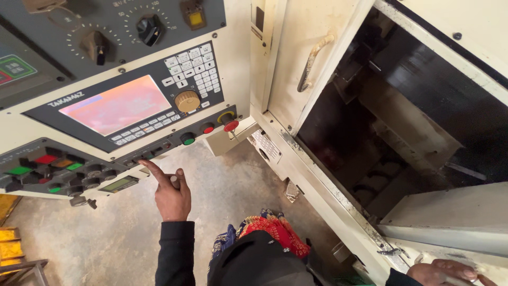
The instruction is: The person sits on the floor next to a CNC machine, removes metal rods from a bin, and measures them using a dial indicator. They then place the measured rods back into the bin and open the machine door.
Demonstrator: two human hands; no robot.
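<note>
Our left hand points its index finger up to a small button on the control panel at left, other fingers curled. Our right hand, near right, seems to rest flat on the machine's sill.

Chipped painted metal door; floor probably rough concrete.

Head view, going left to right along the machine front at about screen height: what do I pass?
Screen → yellow knob → red round button → door handle → dark open machine bay. Lower down, the left hand points a finger at the button row under the screen; the right hand rests on the machine's lower edge.
</note>
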